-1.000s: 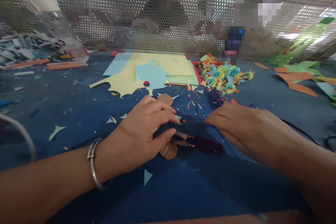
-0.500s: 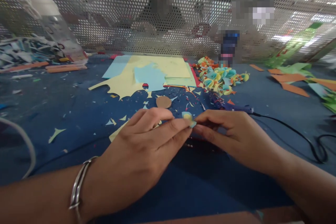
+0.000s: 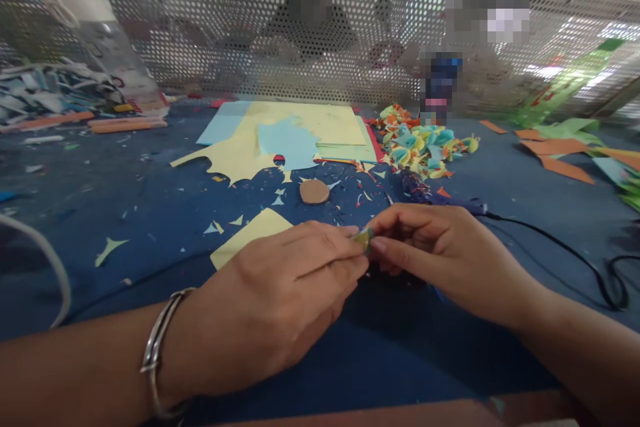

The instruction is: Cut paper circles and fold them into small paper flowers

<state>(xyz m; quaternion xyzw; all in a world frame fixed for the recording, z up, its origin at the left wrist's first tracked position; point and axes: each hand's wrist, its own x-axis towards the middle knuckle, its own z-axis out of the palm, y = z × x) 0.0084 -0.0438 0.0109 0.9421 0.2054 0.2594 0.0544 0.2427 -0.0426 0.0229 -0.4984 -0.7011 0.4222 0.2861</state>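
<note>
While the left hand pinches a small yellow and blue-green paper piece from one side, the fingertips of the right hand grip it from the other, the two hands meeting over the blue surface. Partly under the left hand lies a pale yellow sheet. Just beyond the hands sits a round brown disc, with cut paper sheets farther back. Beside those sheets is a heap of small colourful paper pieces, and a black cord runs behind the right hand.
</note>
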